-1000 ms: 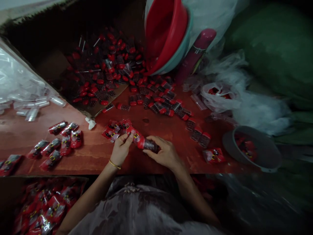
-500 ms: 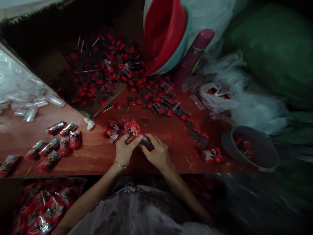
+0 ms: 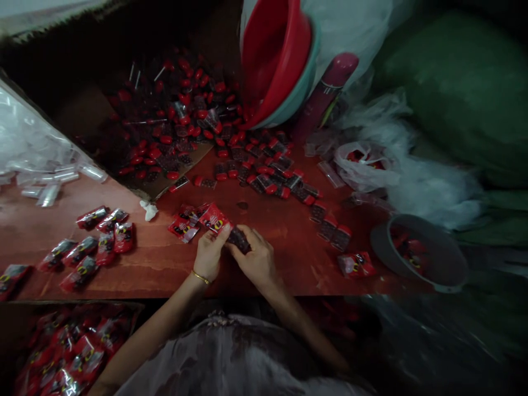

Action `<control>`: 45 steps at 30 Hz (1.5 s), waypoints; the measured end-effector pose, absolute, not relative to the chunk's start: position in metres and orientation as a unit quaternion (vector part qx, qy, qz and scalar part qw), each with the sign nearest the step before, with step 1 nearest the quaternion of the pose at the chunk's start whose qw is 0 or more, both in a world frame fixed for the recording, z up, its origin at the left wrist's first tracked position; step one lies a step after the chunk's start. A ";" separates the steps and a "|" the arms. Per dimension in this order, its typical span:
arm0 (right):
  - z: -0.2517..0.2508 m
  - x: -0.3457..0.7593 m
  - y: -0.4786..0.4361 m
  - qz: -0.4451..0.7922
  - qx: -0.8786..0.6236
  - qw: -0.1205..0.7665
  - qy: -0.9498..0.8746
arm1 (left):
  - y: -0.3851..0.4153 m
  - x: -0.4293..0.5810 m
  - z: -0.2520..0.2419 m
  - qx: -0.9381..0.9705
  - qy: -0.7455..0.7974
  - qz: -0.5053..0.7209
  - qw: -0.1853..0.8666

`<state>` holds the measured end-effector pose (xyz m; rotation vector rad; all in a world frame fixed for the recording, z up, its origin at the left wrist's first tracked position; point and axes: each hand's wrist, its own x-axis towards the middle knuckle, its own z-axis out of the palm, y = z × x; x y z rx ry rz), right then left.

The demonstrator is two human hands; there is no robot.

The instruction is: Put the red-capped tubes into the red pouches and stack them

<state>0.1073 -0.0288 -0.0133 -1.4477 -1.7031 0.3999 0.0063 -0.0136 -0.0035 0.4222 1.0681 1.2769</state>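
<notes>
My left hand (image 3: 207, 257), with a gold bangle at its wrist, pinches a red printed plastic packet (image 3: 213, 218) between thumb and fingers. My right hand (image 3: 256, 258) grips a small clear container with dark contents (image 3: 238, 240), its end against the packet's lower opening. Whether the container is partly inside the packet, I cannot tell. Just left of my hands lie a few flat red packets (image 3: 182, 228) in a loose pile. Filled red packets (image 3: 105, 247) are spread over the left of the table. Beyond my hands are many red-capped containers (image 3: 268, 179).
A cardboard box (image 3: 94, 110) on its side spills red-capped containers onto the table (image 3: 160, 258). Tilted red basin (image 3: 284, 66), pink spray can (image 3: 328, 91) and plastic bags (image 3: 433, 187) stand behind. A grey bowl (image 3: 381, 242) sits right; filled packets (image 3: 78, 346) fill a box below left.
Both hands, with the packet and container, have shifted slightly left in view. Their grips look the same, and the camera view has moved a little.
</notes>
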 end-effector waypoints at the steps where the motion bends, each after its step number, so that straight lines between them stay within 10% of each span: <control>1: -0.013 0.106 -0.028 0.166 -0.581 0.424 -0.674 | -0.013 0.006 -0.003 0.188 0.471 0.561 0.655; 15: -0.017 0.114 -0.029 0.482 -0.531 0.460 -0.523 | -0.013 0.000 -0.005 0.210 0.446 0.518 0.699; 23: -0.019 0.115 -0.013 0.185 -0.595 0.388 -0.679 | -0.026 -0.042 0.000 0.115 0.495 0.436 0.743; 28: -0.022 0.219 -0.010 -0.083 -0.819 0.227 -0.521 | -0.015 -0.131 0.004 0.008 0.548 0.592 0.591; 34: -0.060 0.256 0.002 -0.058 -0.861 0.139 -0.485 | -0.016 -0.178 0.014 -0.005 0.537 0.698 0.474; 45: -0.061 0.185 0.020 -0.082 -0.661 0.203 -0.718 | 0.026 -0.072 -0.022 0.728 0.617 0.274 0.115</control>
